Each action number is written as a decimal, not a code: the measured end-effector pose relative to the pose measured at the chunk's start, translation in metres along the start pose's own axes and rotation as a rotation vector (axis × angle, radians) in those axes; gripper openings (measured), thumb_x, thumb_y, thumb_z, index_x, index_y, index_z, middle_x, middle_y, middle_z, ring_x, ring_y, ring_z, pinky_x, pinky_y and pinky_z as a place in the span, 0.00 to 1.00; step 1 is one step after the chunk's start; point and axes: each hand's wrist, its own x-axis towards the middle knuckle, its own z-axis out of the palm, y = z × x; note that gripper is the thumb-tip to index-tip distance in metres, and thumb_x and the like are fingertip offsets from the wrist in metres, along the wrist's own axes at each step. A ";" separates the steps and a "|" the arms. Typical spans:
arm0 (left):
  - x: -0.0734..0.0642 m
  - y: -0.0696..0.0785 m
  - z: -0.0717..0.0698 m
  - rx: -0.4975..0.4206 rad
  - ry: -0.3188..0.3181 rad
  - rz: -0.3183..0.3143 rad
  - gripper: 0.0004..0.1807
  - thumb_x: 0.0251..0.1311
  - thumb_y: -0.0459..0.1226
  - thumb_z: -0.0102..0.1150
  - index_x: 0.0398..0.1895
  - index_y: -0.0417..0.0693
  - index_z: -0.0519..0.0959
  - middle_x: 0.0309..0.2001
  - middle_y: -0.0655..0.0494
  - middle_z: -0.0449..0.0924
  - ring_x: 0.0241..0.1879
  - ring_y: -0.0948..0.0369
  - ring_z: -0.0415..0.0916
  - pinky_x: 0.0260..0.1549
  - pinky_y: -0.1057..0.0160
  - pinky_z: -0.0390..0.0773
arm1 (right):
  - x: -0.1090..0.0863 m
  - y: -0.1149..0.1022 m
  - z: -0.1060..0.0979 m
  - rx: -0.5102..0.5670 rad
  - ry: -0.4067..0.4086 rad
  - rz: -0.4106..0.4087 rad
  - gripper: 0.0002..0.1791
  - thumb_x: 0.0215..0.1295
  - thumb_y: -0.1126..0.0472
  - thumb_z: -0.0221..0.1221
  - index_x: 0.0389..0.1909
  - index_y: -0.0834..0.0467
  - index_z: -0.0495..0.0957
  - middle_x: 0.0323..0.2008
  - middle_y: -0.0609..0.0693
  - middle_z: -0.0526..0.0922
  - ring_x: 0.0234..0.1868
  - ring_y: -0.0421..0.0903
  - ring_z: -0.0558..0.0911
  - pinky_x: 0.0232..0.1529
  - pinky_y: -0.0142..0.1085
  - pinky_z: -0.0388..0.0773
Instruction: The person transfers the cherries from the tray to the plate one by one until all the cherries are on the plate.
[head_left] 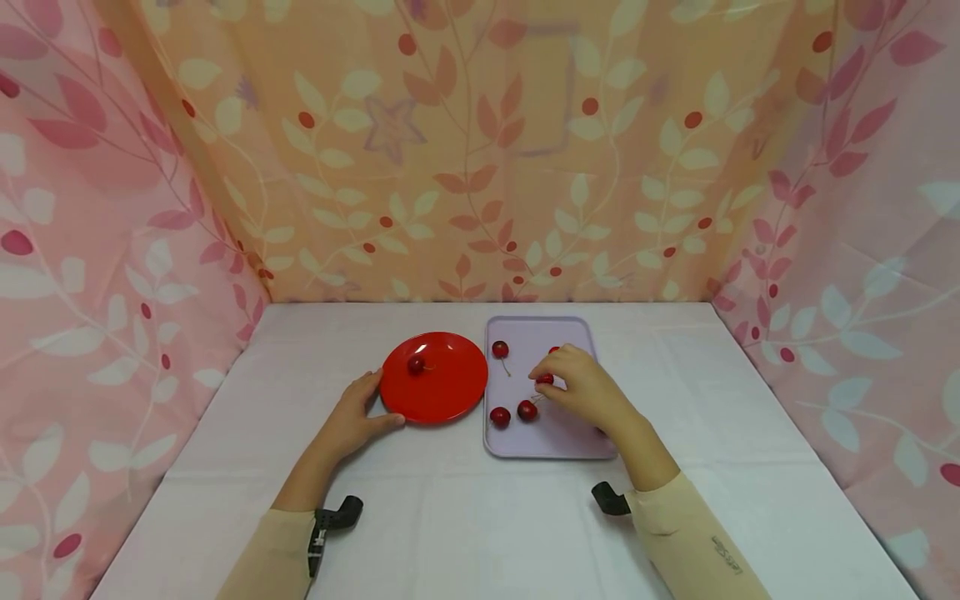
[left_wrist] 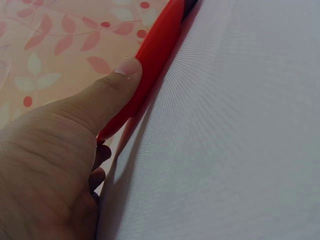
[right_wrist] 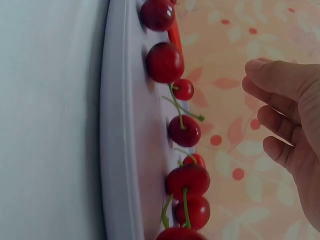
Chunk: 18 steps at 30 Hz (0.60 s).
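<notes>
My left hand holds the left rim of a round red plate. In the left wrist view, the thumb lies on the edge of the plate, with other fingers partly hidden behind. One stemmed cherry rests on the plate. My right hand is over a pale purple tray, its fingers loosely bent. A cherry shows between thumb and forefinger in the head view, but the right wrist view shows the hand above the cherries, holding nothing.
More cherries lie on the tray, among them one at the back and two near the front left, a cherry and another cherry. The plate stands against the tray's left side on a white-covered table. Patterned curtains enclose the back and sides.
</notes>
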 end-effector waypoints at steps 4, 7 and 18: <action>0.001 0.000 0.000 -0.010 -0.003 0.004 0.60 0.51 0.61 0.74 0.83 0.54 0.53 0.81 0.47 0.53 0.81 0.43 0.45 0.69 0.32 0.62 | -0.008 0.009 -0.003 0.001 -0.036 0.032 0.07 0.60 0.63 0.73 0.39 0.52 0.88 0.39 0.44 0.88 0.43 0.42 0.76 0.48 0.40 0.75; 0.001 0.000 0.001 -0.011 -0.005 0.008 0.60 0.51 0.62 0.73 0.83 0.54 0.53 0.81 0.46 0.53 0.80 0.43 0.46 0.69 0.33 0.62 | -0.012 0.013 -0.005 0.008 -0.060 0.056 0.08 0.60 0.63 0.73 0.40 0.54 0.89 0.41 0.44 0.88 0.46 0.43 0.77 0.51 0.42 0.77; 0.000 0.000 0.000 -0.017 -0.011 -0.031 0.61 0.51 0.62 0.74 0.83 0.56 0.52 0.81 0.46 0.52 0.81 0.42 0.45 0.69 0.32 0.61 | -0.021 0.031 -0.002 0.026 -0.130 0.092 0.10 0.59 0.64 0.73 0.41 0.51 0.88 0.42 0.40 0.88 0.48 0.44 0.78 0.52 0.43 0.77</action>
